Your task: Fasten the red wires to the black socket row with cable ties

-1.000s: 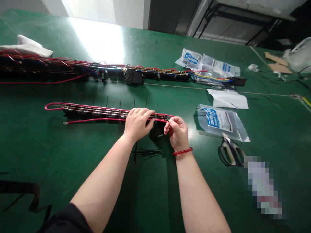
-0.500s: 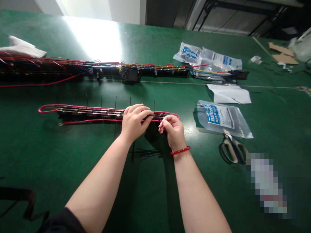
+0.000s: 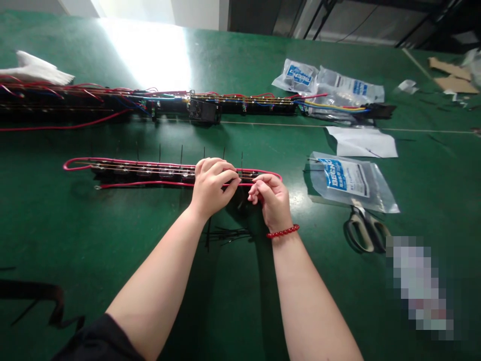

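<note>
On the green table lies a black bar (image 3: 124,173) with metal rods along it and a red wire (image 3: 150,186) looped around its length. Several thin black cable ties (image 3: 182,155) stick up along its far side. My left hand (image 3: 214,183) lies over the bar right of its middle, fingers curled across it and thumb close to the index fingertip. At the bar's right end, my right hand (image 3: 273,200) is closed in a pinch beside the red wire. Whatever sits between its fingertips is too small to make out. A red bead bracelet (image 3: 282,231) circles the right wrist.
Behind runs a longer wired bar (image 3: 259,105) with a black box (image 3: 204,110). Loose cable ties (image 3: 229,234) lie below my hands. To the right are a plastic bag (image 3: 353,183), scissors (image 3: 364,233), a white paper (image 3: 363,142) and more bags (image 3: 300,76). A blurred patch covers something.
The whole scene has shifted slightly right and up in view. Both hands stay at the same part of the bar, with only small finger movements.
</note>
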The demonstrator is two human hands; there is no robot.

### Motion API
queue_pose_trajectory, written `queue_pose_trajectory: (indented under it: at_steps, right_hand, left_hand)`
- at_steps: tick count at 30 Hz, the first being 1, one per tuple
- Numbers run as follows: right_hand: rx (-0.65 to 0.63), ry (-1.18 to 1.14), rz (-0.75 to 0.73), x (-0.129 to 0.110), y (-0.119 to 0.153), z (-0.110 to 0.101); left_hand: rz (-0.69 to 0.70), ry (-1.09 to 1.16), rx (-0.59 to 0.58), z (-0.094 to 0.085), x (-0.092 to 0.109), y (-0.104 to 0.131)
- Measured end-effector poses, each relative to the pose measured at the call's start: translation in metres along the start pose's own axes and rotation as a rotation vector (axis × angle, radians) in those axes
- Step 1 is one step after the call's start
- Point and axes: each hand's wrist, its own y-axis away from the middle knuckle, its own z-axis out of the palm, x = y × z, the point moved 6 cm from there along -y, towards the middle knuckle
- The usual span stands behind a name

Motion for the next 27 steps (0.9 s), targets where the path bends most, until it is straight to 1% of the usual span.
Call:
queue_pose_trajectory:
  at_steps: [8, 11, 22, 27]
  right_hand:
    - [-0.007, 0.064, 0.008, 0.0029, -0.0001, 0.0005]
    - [-0.006, 0.068, -0.002, 0.003, -0.0008, 0.0005]
    - [-0.015, 0.016, -0.037, 0.0022, -0.0003, 0.002]
    - [-0.013, -0.02, -0.038, 0.0027, 0.001, 0.0022]
  left_hand:
    - [0.004, 0.043, 0.037, 0.0011, -0.0032, 0.0005]
    - [0.032, 0.071, 0.061, 0.0013, -0.0017, 0.0012]
    - [0.07, 0.07, -0.008, 0.0027, 0.0015, 0.003]
    - [0.081, 0.007, -0.044, 0.0059, 0.0014, 0.0051]
